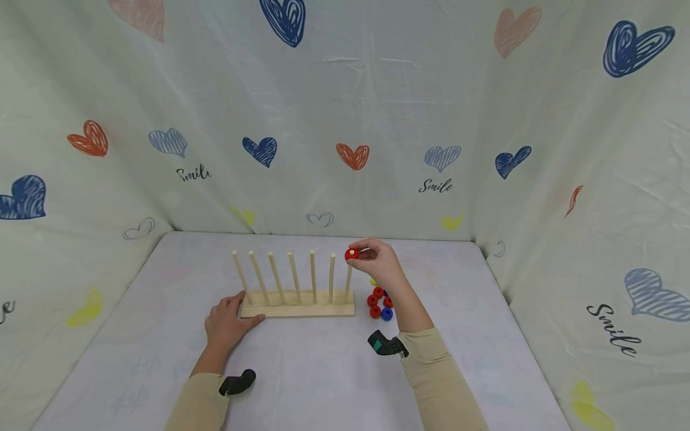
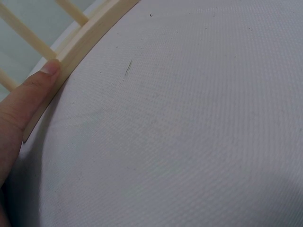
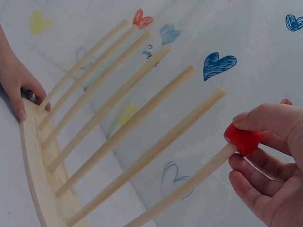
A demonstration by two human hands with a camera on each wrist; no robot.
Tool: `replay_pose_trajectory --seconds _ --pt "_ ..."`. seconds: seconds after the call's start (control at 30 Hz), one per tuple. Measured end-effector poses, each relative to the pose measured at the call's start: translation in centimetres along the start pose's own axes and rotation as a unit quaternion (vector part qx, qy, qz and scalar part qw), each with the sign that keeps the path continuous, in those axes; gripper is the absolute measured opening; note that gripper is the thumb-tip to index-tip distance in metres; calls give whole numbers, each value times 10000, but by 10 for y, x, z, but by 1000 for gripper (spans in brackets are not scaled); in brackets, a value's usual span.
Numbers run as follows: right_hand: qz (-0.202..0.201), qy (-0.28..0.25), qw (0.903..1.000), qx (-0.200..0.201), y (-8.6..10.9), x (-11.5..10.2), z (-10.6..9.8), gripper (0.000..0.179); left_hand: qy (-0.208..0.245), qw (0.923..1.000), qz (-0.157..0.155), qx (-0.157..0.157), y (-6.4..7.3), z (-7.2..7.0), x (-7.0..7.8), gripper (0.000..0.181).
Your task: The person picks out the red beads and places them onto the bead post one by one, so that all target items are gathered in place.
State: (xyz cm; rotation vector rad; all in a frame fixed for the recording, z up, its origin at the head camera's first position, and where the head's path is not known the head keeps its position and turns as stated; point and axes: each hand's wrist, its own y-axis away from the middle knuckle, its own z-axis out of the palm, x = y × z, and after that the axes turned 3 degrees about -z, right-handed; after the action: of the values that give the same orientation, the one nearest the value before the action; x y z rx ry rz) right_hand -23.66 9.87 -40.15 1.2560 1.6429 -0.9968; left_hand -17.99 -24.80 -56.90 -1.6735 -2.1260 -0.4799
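Observation:
A wooden peg rack [image 1: 302,310] with a row of several upright pegs stands on the table. My left hand [image 1: 223,323] grips the left end of its base, thumb along the front edge and fingers around the far side. At the rightmost peg, my right hand [image 1: 380,263] pinches a red bead [image 3: 244,140] between thumb and fingers. That bead is around the tip of the peg, whose end shows in its hole in the head view. In the right wrist view the other pegs carry nothing.
Right of the rack lies a loose group of red beads [image 1: 375,312] and a blue bead [image 1: 387,314]. A yellow bead [image 1: 373,281] is partly hidden by the right hand. A cloth printed with hearts hangs around the white table [image 1: 302,371].

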Motion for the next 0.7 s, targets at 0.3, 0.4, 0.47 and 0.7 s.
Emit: replay_pose_trajectory --seconds 0.3,0.4,0.47,0.7 --pt "142 75 9999 -31 -1 2 1 29 6 10000 2 -6 0 0 -1 93" --pt "206 107 9997 -38 -2 3 2 29 6 10000 21 15 0 -1 0 93" --pt "242 130 9996 -42 -2 4 2 29 -1 10000 33 28 0 -1 0 92" --pt "371 177 9991 -79 -2 6 2 30 -13 10000 18 6 0 -1 0 93"
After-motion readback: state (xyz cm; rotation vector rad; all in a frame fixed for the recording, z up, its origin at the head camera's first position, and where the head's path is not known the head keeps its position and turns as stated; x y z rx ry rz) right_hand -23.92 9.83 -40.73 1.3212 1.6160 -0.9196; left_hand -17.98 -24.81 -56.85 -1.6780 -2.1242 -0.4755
